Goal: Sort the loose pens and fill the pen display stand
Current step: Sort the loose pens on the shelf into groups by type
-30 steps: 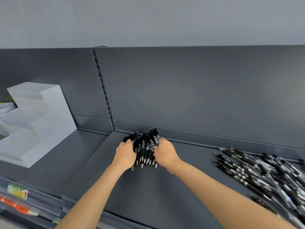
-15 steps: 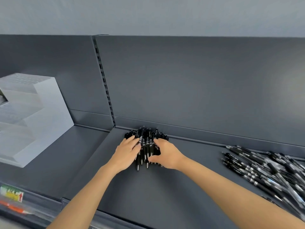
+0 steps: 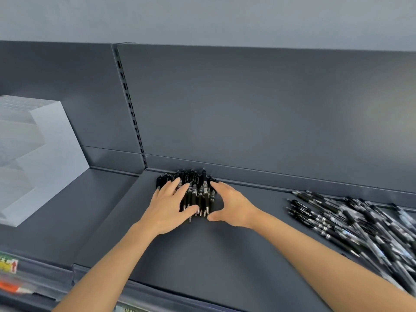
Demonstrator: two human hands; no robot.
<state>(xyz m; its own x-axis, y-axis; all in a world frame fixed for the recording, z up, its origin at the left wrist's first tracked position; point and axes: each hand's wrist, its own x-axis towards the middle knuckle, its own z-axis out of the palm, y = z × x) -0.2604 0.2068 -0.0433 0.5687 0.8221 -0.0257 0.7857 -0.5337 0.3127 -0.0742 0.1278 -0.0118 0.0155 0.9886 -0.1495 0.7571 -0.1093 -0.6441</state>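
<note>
A dark grey metal shelf [image 3: 225, 255] fills most of the view, with a matching back panel [image 3: 258, 113] rising behind it and a slotted upright [image 3: 131, 113] dividing that panel left of centre. At the far left of the shelf stands a white stepped pen display stand [image 3: 45, 158], its tiers blurred and partly cut off by the frame edge. At the right, a wide loose pile of black pens [image 3: 360, 224] lies scattered across the shelf, well apart from the stand. Between the two, close against the foot of the back panel, is a smaller bunch of black pens [image 3: 195, 190] lying side by side with their tips pointing toward the person. The left hand [image 3: 167, 206] lies flat on the left part of this bunch, fingers straight and spread, thumb near the pen tips. The right hand [image 3: 231, 206] presses against the bunch's right side, fingers extended and thumb reaching in below the tips; neither hand grips a pen. A yellow price label [image 3: 9, 264] sits on the shelf's front edge at lower left
</note>
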